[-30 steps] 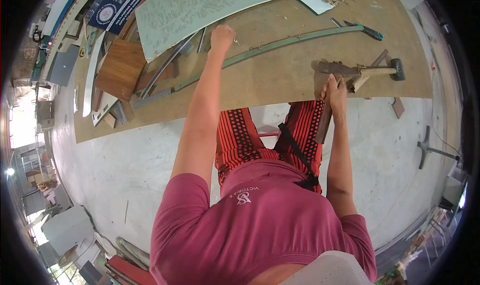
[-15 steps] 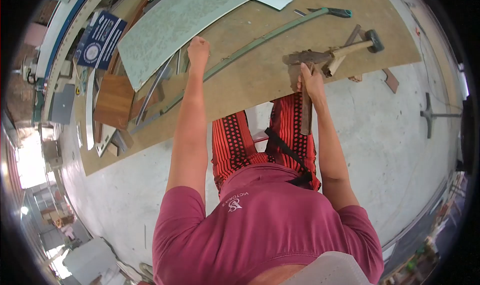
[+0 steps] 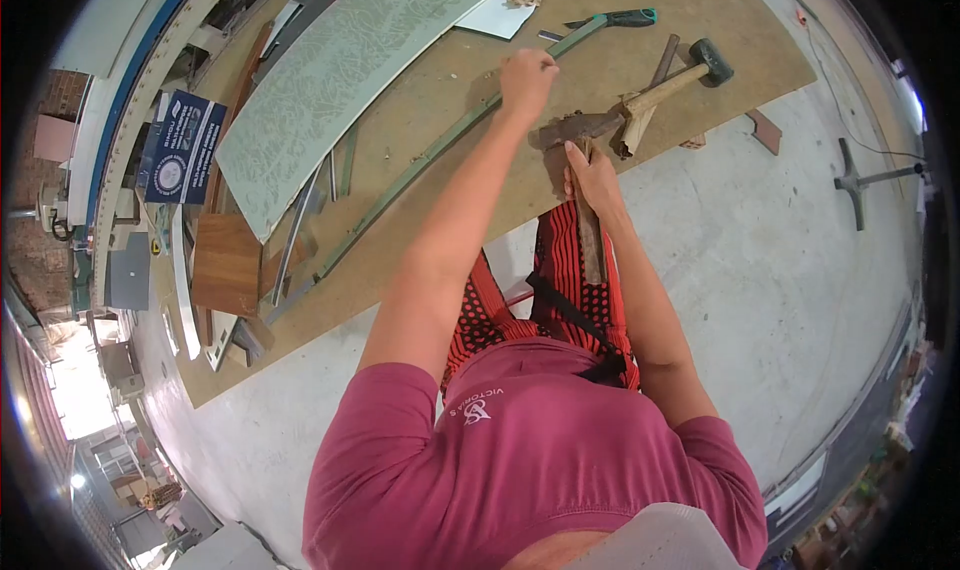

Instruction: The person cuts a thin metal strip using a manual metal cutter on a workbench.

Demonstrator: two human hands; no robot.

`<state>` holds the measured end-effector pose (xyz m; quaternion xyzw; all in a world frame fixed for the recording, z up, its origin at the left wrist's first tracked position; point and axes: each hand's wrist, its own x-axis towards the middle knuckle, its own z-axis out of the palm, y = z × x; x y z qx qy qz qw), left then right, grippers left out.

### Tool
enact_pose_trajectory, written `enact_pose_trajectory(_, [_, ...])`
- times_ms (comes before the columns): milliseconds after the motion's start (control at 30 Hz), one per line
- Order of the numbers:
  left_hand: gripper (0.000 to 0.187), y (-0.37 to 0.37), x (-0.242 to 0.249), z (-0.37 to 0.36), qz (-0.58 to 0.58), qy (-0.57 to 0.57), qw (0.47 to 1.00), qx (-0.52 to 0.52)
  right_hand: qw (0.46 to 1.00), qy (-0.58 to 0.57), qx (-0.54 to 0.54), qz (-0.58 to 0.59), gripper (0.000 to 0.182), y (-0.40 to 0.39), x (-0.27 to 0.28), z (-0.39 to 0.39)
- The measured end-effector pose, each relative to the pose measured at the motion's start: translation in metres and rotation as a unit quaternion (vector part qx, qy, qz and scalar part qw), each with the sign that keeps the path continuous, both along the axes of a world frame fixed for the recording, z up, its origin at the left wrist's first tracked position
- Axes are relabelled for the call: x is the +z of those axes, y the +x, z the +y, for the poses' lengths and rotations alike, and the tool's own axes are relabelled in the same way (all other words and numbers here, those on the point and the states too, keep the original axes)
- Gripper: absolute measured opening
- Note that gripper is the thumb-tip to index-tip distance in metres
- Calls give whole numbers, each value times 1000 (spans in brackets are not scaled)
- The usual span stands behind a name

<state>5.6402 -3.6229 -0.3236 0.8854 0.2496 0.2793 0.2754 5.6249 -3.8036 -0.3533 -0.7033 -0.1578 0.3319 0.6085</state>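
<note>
My right hand (image 3: 596,180) grips a hammer (image 3: 590,240) by its wooden handle near the dark metal head, which lies over the worktable (image 3: 420,215). The handle hangs down in front of my red and black trousers. My left hand (image 3: 528,85) is closed with its fingers curled together, above a long green strip (image 3: 430,155); whatever is in it, if anything, is too small to make out. To the right of the hammer head lies a mallet (image 3: 680,82) with a dark head and wooden handle. A green-and-black-handled saw (image 3: 628,17) sits at the far end of the strip.
A large pale green panel (image 3: 340,90) covers the left back of the table. A brown wooden block (image 3: 227,263), a blue printed box (image 3: 185,147) and metal strips (image 3: 298,232) lie at the left. On the floor to the right is a dark T-shaped metal piece (image 3: 852,184).
My left hand has moved right, from beside the green panel to above the green strip near the hammer head. My right hand keeps hold of the hammer. The view has shifted slightly.
</note>
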Motion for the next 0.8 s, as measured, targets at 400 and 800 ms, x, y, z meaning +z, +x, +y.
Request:
enact_pose_trajectory(400, [10, 0, -75, 12, -3, 101, 993, 60, 1000, -12, 1, -5, 38, -3, -13, 6])
enact_pose_trajectory(800, [10, -74, -72, 15, -51, 59, 997, 17, 999, -8, -6, -46, 39, -7, -8, 5])
